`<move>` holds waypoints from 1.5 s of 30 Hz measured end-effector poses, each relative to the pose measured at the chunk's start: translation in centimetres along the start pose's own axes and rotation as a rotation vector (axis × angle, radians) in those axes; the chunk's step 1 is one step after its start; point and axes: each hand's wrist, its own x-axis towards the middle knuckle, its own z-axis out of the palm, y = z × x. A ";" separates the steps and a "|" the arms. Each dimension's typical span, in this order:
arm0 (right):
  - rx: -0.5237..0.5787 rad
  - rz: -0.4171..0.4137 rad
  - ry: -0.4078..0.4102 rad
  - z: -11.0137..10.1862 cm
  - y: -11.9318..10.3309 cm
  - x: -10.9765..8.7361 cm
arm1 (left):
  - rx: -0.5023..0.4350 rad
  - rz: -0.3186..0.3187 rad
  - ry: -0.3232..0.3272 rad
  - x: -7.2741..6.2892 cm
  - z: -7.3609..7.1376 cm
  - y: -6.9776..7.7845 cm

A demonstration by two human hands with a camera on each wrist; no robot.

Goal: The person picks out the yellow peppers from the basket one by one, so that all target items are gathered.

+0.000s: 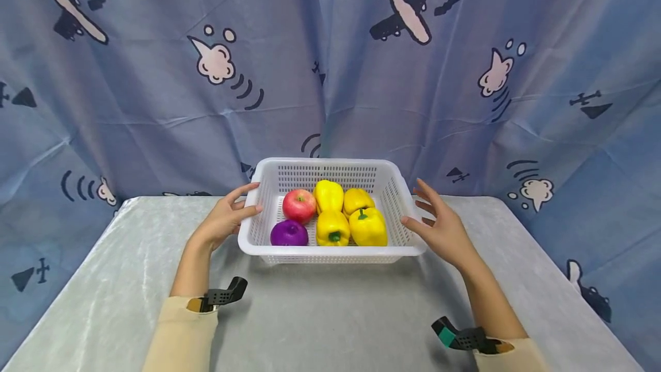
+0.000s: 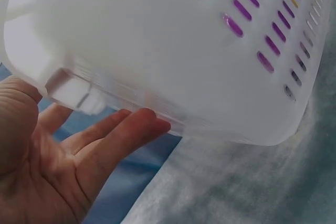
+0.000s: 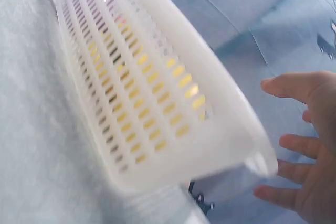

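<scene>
A white plastic basket (image 1: pixel 343 251) with slotted walls stands on the table. Inside it are a red apple (image 1: pixel 299 206), a smooth purple round piece of produce (image 1: pixel 289 233) and several yellow bell peppers (image 1: pixel 368 227). My left hand (image 1: pixel 223 221) grips the basket's left rim, thumb over the top; in the left wrist view its fingers (image 2: pixel 123 135) reach under the rim to the outer wall. At the right end, my right hand (image 1: pixel 439 228) is spread, thumb tip overlapping the rim in the head view. The right wrist view shows its fingers (image 3: pixel 299 145) apart from the basket wall (image 3: pixel 157 166).
A pale grey cloth covers the table (image 1: pixel 320 320). Behind it hangs a blue curtain (image 1: pixel 289 73) printed with airplanes, close to the basket's far side. A black wrist camera mount (image 1: pixel 225 293) sits on the left wrist, another mount (image 1: pixel 459 337) on the right.
</scene>
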 end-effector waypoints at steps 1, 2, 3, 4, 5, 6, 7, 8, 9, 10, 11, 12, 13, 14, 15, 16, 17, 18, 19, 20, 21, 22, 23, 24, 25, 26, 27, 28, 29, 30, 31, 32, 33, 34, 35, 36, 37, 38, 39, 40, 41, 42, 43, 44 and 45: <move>-0.020 -0.015 0.000 0.2 -0.4 0.2 | 0.003 0.000 0.001 0.0 0.0 0.0; -0.040 -0.022 -0.001 0.3 -0.8 0.5 | 0.003 0.001 0.001 0.0 0.0 0.1; -0.057 -0.023 -0.001 0.5 -1.2 0.7 | 0.004 0.001 0.002 0.0 0.0 0.1; -0.072 -0.017 0.004 0.6 -1.6 1.0 | 0.005 -0.001 0.004 0.0 0.0 0.1; -0.084 -0.008 0.012 0.8 -1.9 1.2 | 0.006 -0.003 0.004 0.1 0.0 0.1; -0.092 0.000 0.018 0.9 -2.2 1.5 | 0.007 -0.005 0.005 0.1 0.0 0.1; -0.094 0.006 0.020 1.1 -2.5 1.8 | 0.008 -0.005 0.008 0.1 0.0 0.1; -0.095 0.012 0.020 1.2 -2.7 2.1 | 0.007 -0.004 0.012 0.1 0.0 0.1; -0.092 0.012 0.019 1.4 -2.8 2.4 | 0.008 -0.003 0.015 0.1 -0.1 0.0; -0.083 0.011 0.012 1.6 -2.9 2.7 | 0.009 -0.006 0.017 0.1 -0.1 0.0; -0.075 0.007 0.005 1.8 -3.0 3.0 | 0.009 -0.008 0.017 0.0 0.0 -0.1; -0.065 0.001 -0.004 2.0 -3.1 3.3 | 0.007 -0.009 0.018 0.0 0.0 -0.1; -0.057 -0.004 -0.010 2.2 -3.2 3.6 | 0.005 -0.007 0.016 0.1 0.1 -0.1; -0.047 -0.009 -0.011 2.3 -3.3 3.9 | 0.004 -0.006 0.014 0.1 0.1 -0.2; -0.033 -0.011 -0.010 2.5 -3.4 4.2 | 0.005 -0.006 0.011 0.1 0.1 -0.2; -0.018 -0.012 -0.007 2.6 -3.5 4.4 | 0.003 -0.006 0.010 0.1 0.2 -0.2; -0.001 -0.015 -0.003 2.8 -3.6 4.6 | 0.002 -0.003 0.011 0.2 0.2 -0.2; 0.020 -0.022 -0.002 2.9 -3.7 4.8 | 0.000 0.000 0.013 0.2 0.2 -0.3; 0.042 -0.026 -0.002 3.1 -3.7 4.9 | 0.002 0.002 0.014 0.1 0.2 -0.3; 0.066 -0.028 -0.004 3.3 -3.6 4.9 | 0.004 0.003 0.017 0.1 0.1 -0.3; 0.085 -0.027 -0.009 3.5 -3.5 4.9 | 0.001 0.001 0.020 0.1 0.1 -0.4; 0.089 -0.030 -0.016 3.7 -3.3 4.9 | 0.001 -0.001 0.021 0.0 0.1 -0.4; 0.089 -0.031 -0.022 3.9 -3.1 4.8 | -0.001 -0.001 0.022 0.0 0.1 -0.4; 0.087 -0.031 -0.028 4.0 -2.8 4.7 | -0.004 -0.001 0.023 0.0 0.2 -0.5; 0.085 -0.025 -0.033 4.2 -2.6 4.7 | -0.003 0.001 0.021 0.0 0.2 -0.5; 0.088 -0.023 -0.040 4.3 -2.3 4.6 | -0.005 0.002 0.017 0.1 0.2 -0.5; 0.089 -0.022 -0.048 4.4 -2.1 4.6 | -0.007 0.002 0.017 0.1 0.3 -0.5; 0.090 -0.024 -0.055 4.5 -1.9 4.6 | -0.007 0.003 0.020 0.1 0.3 -0.6; 0.107 -0.022 -0.063 4.6 -1.8 4.6 | -0.007 0.005 0.022 0.2 0.3 -0.6; 0.125 -0.023 -0.074 4.7 -1.7 4.7 | -0.005 0.005 0.026 0.2 0.3 -0.6; 0.141 -0.023 -0.086 4.7 -1.6 4.7 | 0.000 0.008 0.025 0.2 0.3 -0.6; 0.153 -0.024 -0.099 4.8 -1.6 4.7 | -0.001 0.006 0.031 0.2 0.2 -0.6; 0.158 -0.025 -0.112 4.8 -1.6 4.8 | 0.002 0.006 0.034 0.3 0.2 -0.7; 0.165 -0.022 -0.125 4.9 -1.6 4.8 | 0.002 0.004 0.033 0.3 0.2 -0.7; 0.165 -0.017 -0.138 4.9 -1.5 4.8 | 0.005 0.004 0.028 0.3 0.2 -0.7; 0.163 -0.013 -0.151 4.9 -1.5 4.8 | 0.004 0.002 0.028 0.3 0.2 -0.8; 0.153 -0.011 -0.164 5.0 -1.6 4.8 | 0.005 0.002 0.026 0.3 0.1 -0.8; 0.139 -0.008 -0.174 5.0 -1.6 4.8 | 0.003 0.002 0.028 0.3 0.1 -0.9; 0.124 -0.005 -0.181 5.1 -1.7 4.9 | 0.005 0.005 0.025 0.3 0.0 -0.9; 0.107 -0.002 -0.185 5.1 -1.8 4.9 | 0.006 0.008 0.025 0.3 0.0 -0.8; 0.086 -0.004 -0.188 5.2 -1.9 5.0 | 0.007 0.009 0.027 0.3 -0.1 -0.8; 0.069 -0.005 -0.191 5.2 -2.0 5.0 | 0.009 0.010 0.028 0.2 -0.2 -0.8; 0.055 -0.003 -0.197 5.3 -1.9 5.1 | 0.010 0.012 0.027 0.3 -0.2 -0.8; 0.040 -0.004 -0.202 5.3 -1.8 5.1 | 0.011 0.011 0.026 0.3 -0.2 -0.7; 0.029 -0.010 -0.211 5.4 -1.8 5.1 | 0.010 0.009 0.024 0.3 -0.2 -0.7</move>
